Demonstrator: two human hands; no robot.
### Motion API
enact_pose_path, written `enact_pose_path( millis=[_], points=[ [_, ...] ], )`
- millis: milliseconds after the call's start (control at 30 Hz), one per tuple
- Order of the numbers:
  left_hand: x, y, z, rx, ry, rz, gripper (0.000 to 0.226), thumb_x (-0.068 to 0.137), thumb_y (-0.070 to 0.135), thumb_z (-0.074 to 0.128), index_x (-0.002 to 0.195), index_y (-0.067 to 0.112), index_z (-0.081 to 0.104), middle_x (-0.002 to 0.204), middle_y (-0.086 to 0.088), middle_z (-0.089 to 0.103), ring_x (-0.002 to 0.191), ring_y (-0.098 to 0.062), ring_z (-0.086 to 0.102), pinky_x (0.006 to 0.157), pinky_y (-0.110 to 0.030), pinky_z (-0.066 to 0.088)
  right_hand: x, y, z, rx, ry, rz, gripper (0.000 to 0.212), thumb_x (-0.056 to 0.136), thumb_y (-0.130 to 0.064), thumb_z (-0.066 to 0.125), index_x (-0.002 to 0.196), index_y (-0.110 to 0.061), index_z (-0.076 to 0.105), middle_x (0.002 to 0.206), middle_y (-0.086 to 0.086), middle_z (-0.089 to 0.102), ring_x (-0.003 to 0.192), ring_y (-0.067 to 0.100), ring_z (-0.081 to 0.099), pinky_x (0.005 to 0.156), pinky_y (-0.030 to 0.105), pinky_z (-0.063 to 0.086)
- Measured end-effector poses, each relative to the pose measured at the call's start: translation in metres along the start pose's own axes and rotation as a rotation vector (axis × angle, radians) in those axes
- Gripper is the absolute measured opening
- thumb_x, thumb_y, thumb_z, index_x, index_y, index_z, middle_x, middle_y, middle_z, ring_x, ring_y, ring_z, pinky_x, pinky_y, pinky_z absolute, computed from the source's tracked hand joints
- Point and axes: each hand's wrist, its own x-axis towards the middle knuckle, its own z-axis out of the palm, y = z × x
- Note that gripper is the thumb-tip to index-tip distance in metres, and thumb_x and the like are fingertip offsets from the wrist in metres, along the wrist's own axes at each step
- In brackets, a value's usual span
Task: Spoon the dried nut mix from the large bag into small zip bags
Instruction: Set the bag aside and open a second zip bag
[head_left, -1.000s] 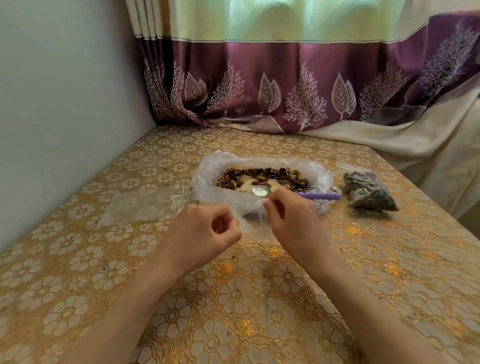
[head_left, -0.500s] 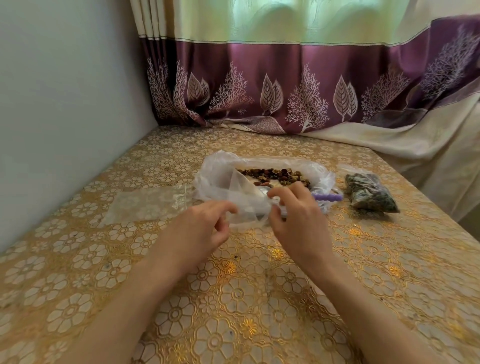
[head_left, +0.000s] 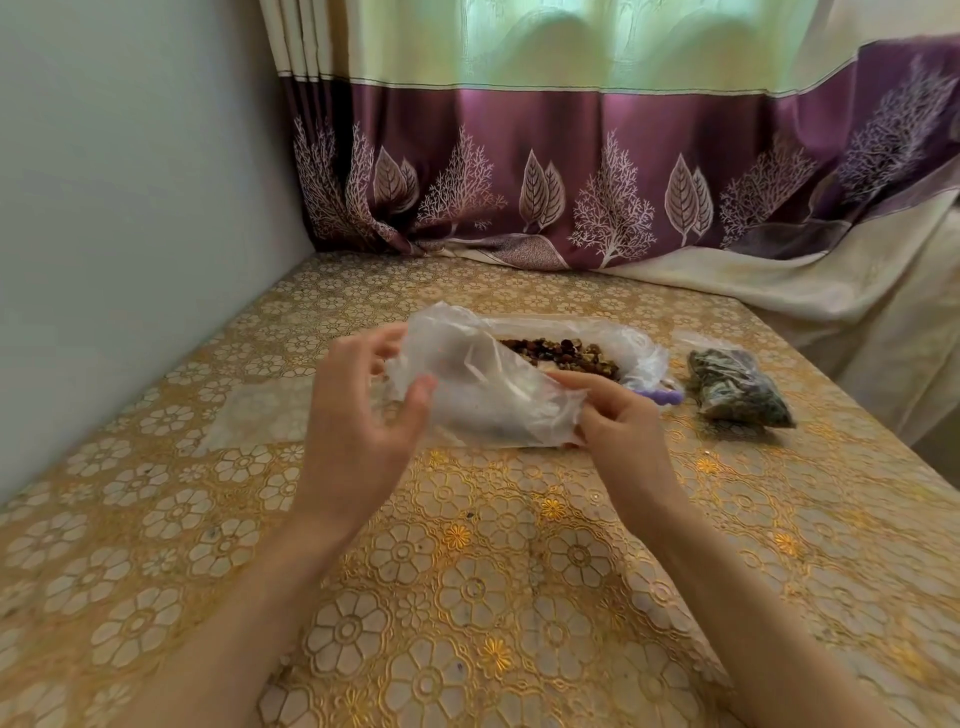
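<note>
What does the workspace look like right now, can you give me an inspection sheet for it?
Surface: table under a gold flower-patterned cover.
Job's things: large bag lies open with nut mix showing; small empty bag held up in front of it; purple spoon handle pokes out beside the right hand; filled small bag lies to the right.
Clutter: flat clear bag lying at left.
Grippers: left hand pinches the small bag's left end; right hand pinches its right end.
Cables: nothing seen.
Surroundings: plain wall at left, purple leaf-print curtain behind.
</note>
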Motion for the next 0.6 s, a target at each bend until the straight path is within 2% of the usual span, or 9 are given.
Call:
enact_pose_path(
  millis=[33,67,100,167,233,300,400,500,600],
  points=[
    [0.003,-0.003,-0.003,-0.068,0.001,-0.161,0.048,0.084,0.04,0.062,0.126,0.03,0.042,0.108,0.014,0.048,0.094,0.003,0.049,0.073,-0.011,0.042,0.001,0.0,-0.002,0.088,-0.033,0.072,0.036,0.09,0.007,0.05,0.098,-0.018,0.073,0.088,0.008,0.073,0.077,0.033,0.066,0.071,0.036,0.058],
    [0.005,-0.006,-0.006,-0.188,-0.042,-0.318,0.059,0.078,0.046,0.063,0.13,0.034,0.038,0.113,0.017,0.049,0.098,0.004,0.051,0.072,-0.011,0.043,0.001,-0.001,-0.002,0.16,-0.07,0.121,0.036,0.089,0.007,0.051,0.094,-0.021,0.074,0.092,0.009,0.073,0.083,0.034,0.067,0.073,0.037,0.059],
    [0.007,-0.009,-0.01,-0.364,-0.104,-0.45,0.065,0.074,0.048,0.064,0.132,0.032,0.04,0.115,0.015,0.054,0.099,0.0,0.056,0.072,-0.014,0.047,0.001,-0.001,0.0,0.213,-0.108,0.158,0.035,0.089,0.006,0.052,0.093,-0.021,0.074,0.094,0.009,0.073,0.079,0.03,0.067,0.069,0.032,0.059],
    [0.009,-0.016,-0.015,-0.664,-0.191,-0.583,0.056,0.071,0.037,0.065,0.123,0.02,0.053,0.102,0.002,0.069,0.088,-0.013,0.068,0.065,-0.024,0.056,-0.001,-0.002,0.001,0.324,-0.172,0.207,0.026,0.09,0.002,0.055,0.103,-0.013,0.072,0.097,0.01,0.071,0.061,0.017,0.06,0.054,0.02,0.052],
    [0.007,-0.017,-0.014,-0.661,-0.168,-0.563,0.028,0.074,0.025,0.063,0.101,0.015,0.065,0.081,0.0,0.073,0.071,-0.014,0.068,0.055,-0.022,0.055,-0.002,-0.001,0.001,0.411,-0.2,0.266,0.025,0.09,-0.001,0.056,0.113,-0.006,0.065,0.098,0.012,0.069,0.054,0.011,0.056,0.05,0.016,0.048],
    [0.006,-0.019,-0.01,-0.581,-0.05,-0.552,0.009,0.083,0.016,0.06,0.088,0.016,0.068,0.07,0.004,0.07,0.061,-0.009,0.065,0.047,-0.019,0.052,-0.001,0.001,-0.001,0.229,-0.16,0.243,0.022,0.089,-0.008,0.061,0.111,-0.009,0.063,0.097,0.008,0.07,0.062,0.007,0.062,0.055,0.013,0.049],
    [0.006,-0.023,-0.008,-0.562,0.034,-0.538,0.01,0.088,0.01,0.057,0.087,0.014,0.066,0.063,0.006,0.067,0.056,-0.008,0.062,0.045,-0.018,0.05,-0.002,0.001,-0.001,-0.224,-0.013,-0.035,0.011,0.084,-0.015,0.069,0.092,-0.014,0.061,0.086,0.0,0.063,0.072,0.006,0.058,0.062,0.01,0.046],
    [0.005,-0.024,-0.006,-0.544,0.002,-0.506,0.009,0.088,0.01,0.056,0.087,0.012,0.065,0.062,0.004,0.066,0.055,-0.008,0.061,0.045,-0.018,0.049,-0.005,-0.002,0.001,-0.286,-0.104,-0.242,0.015,0.084,-0.006,0.067,0.08,-0.021,0.064,0.085,-0.004,0.064,0.075,0.007,0.06,0.071,0.014,0.049],
    [0.004,-0.024,-0.004,-0.525,-0.038,-0.472,0.01,0.083,0.019,0.058,0.086,0.013,0.066,0.063,0.002,0.066,0.05,-0.01,0.058,0.046,-0.018,0.049,-0.006,-0.002,0.001,-0.174,-0.251,-0.241,0.022,0.084,-0.004,0.066,0.089,-0.025,0.069,0.091,-0.01,0.071,0.083,0.002,0.066,0.075,0.015,0.051]
  ],
)
